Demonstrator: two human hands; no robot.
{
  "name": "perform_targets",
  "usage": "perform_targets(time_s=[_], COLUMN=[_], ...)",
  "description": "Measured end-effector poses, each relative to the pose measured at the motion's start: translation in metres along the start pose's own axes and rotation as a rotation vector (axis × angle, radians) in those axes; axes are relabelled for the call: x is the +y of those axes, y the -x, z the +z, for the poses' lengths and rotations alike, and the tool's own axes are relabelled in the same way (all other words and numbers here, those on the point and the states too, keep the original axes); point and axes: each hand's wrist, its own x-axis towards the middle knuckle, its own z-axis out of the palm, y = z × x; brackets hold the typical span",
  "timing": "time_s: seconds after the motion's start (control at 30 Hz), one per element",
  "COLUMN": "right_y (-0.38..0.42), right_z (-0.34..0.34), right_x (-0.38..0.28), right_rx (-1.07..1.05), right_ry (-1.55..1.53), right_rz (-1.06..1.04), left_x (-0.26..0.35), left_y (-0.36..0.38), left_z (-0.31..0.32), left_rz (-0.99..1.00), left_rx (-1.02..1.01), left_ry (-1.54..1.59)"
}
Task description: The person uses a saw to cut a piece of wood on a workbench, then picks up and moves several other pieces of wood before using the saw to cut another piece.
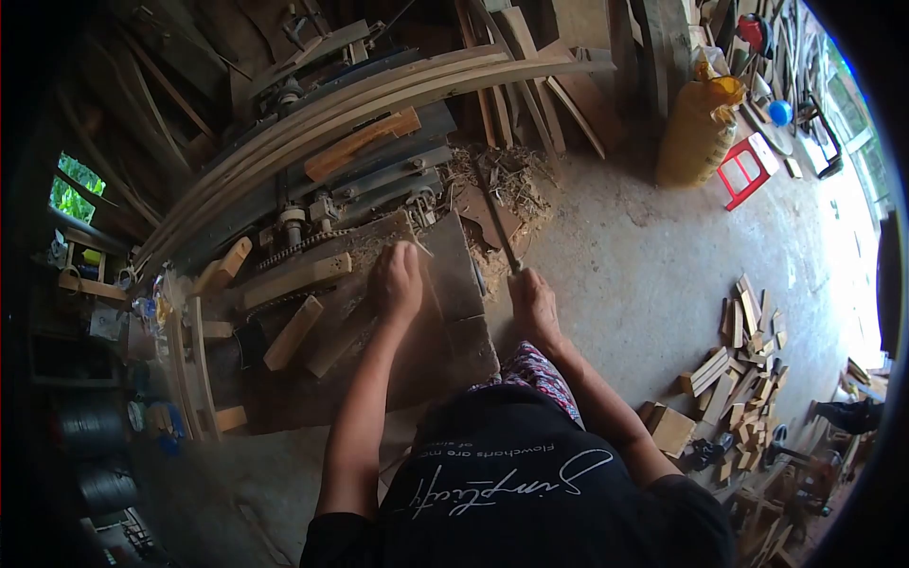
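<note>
My right hand (536, 308) is closed around the near end of a long, thin, dark bar-like tool (494, 213). A pale section shows just beyond my fingers, and the far end points away toward a heap of wood shavings. My left hand (396, 277), fingers curled closed, is over the brown board top (431, 327) of a machine. A pale sliver shows by its fingertips; what the fingers hold is hidden. Left of that hand lie wood blocks, among them a long one (298, 281) and a shorter one (294, 333).
Long curved planks (379, 95) span the machine, near a chain and rollers. Wood shavings (521, 180) cover the floor ahead. To the right are a yellow sack (699, 133), a red stool frame (745, 170) and a pile of wood offcuts (748, 393).
</note>
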Motion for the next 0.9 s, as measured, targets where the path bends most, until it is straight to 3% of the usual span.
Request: perform_targets(time_s=[0.27, 0.37, 0.4, 0.53, 0.6, 0.63, 0.73, 0.8, 0.83, 0.9], right_y=[-0.016, -0.029, -0.033, -0.056, -0.065, -0.07, -0.083, -0.089, -0.092, -0.097], right_z=[0.018, 0.019, 0.021, 0.025, 0.029, 0.031, 0.037, 0.041, 0.043, 0.047], right_x=[-0.01, -0.026, -0.027, -0.029, -0.027, -0.026, -0.018, -0.017, -0.02, -0.019], right_rx=[-0.267, -0.371, -0.353, -0.423, -0.434, -0.436, -0.508, -0.486, -0.452, -0.502], right_ry=[0.163, 0.208, 0.233, 0.249, 0.255, 0.27, 0.246, 0.224, 0.209, 0.23], right_rz=[-0.189, -0.012, -0.047, -0.077, -0.111, -0.141, -0.131, -0.138, -0.149, -0.154], left_x=[-0.057, -0.059, -0.056, -0.06, -0.076, -0.077, -0.07, -0.047, -0.043, -0.039], left_y=[-0.061, -0.065, -0.067, -0.073, -0.077, -0.075, -0.078, -0.082, -0.084, -0.086], left_z=[0.033, 0.034, 0.035, 0.046, 0.058, 0.062, 0.066, 0.056, 0.056, 0.055], left_rz=[-0.015, -0.002, -0.03, -0.083, -0.248, -0.229, -0.266, -0.272, -0.282, -0.411], left_rx=[0.107, 0.167, 0.181, 0.182, 0.026, 0.073, 0.156, 0.205, 0.2, 0.031], left_ry=[-0.07, -0.201, -0.269, -0.219, -0.021, -0.003, -0.089, -0.464, -0.476, -0.724])
